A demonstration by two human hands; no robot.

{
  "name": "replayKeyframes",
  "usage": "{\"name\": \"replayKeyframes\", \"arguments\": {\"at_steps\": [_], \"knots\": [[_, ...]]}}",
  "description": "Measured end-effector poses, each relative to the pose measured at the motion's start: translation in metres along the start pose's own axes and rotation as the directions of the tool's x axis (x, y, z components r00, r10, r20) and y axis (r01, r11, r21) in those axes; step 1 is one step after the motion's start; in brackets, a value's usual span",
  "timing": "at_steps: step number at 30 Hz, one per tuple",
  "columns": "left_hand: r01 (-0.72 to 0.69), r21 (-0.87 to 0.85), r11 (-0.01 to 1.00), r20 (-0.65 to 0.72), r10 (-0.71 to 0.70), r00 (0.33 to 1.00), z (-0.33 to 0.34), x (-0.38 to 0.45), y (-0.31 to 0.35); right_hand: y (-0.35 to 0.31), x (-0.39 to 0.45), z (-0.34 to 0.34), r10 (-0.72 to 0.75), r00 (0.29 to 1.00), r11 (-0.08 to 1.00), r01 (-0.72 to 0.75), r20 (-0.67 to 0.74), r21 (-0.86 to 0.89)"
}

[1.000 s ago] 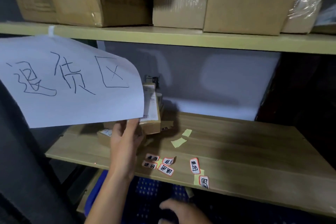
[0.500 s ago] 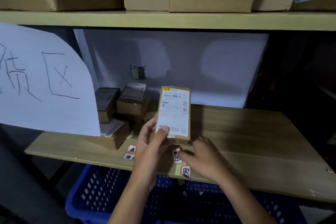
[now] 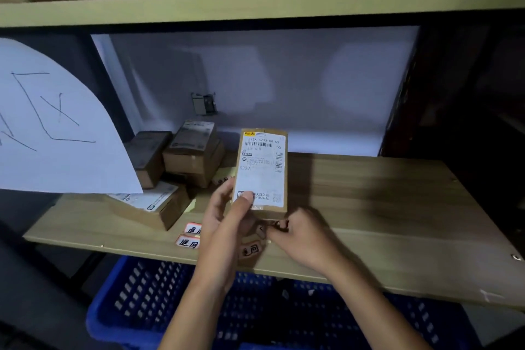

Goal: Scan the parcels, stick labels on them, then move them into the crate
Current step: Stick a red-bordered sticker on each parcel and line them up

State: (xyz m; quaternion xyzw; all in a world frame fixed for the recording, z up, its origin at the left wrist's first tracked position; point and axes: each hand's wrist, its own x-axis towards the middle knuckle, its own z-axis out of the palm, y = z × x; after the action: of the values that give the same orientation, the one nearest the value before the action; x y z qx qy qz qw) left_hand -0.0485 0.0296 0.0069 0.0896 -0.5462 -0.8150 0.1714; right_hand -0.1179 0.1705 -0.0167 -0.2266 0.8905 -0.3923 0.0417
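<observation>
Now the left hand point(image 3: 227, 224) is gripping a parcel point(image 3: 262, 172) upright while the right hand point(image 3: 301, 239) is picking at a label.

Thumb across the parcel's white shipping slip, the left hand is holding it just above the shelf point(image 3: 369, 207), where a second ago it was still reaching among the stacked parcels point(image 3: 184, 156) behind the hanging paper sign point(image 3: 51, 133). The right hand, up from below the shelf edge, is pinching a sticker point(image 3: 279, 225) under the parcel, among the loose labels point(image 3: 189, 237). Judging by this, labelling is starting; the blue crate point(image 3: 176, 301) is waiting underneath.
</observation>
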Motion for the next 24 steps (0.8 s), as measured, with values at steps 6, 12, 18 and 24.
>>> {"name": "replayKeyframes", "arguments": {"at_steps": [6, 12, 18, 24], "knots": [[0.069, 0.031, 0.997, -0.03, -0.068, 0.997, 0.007, 0.002, -0.009, 0.022, -0.009, -0.036, 0.008, 1.0, 0.956, -0.015, 0.023, 0.294], [0.162, 0.116, 0.98, -0.067, -0.155, 0.986, 0.027, 0.003, -0.032, 0.065, -0.041, -0.1, 0.082, 0.987, 0.925, -0.128, 0.141, 0.357], [0.116, 0.474, 0.873, -0.057, -0.101, 0.993, 0.053, -0.003, -0.053, 0.078, -0.065, -0.137, 0.094, 0.986, 0.838, -0.153, 0.137, 0.524], [-0.115, 0.839, 0.532, 0.057, 0.124, 0.991, 0.057, -0.005, -0.058, 0.057, -0.058, -0.121, 0.058, 0.991, 0.809, -0.119, 0.122, 0.576]]}}
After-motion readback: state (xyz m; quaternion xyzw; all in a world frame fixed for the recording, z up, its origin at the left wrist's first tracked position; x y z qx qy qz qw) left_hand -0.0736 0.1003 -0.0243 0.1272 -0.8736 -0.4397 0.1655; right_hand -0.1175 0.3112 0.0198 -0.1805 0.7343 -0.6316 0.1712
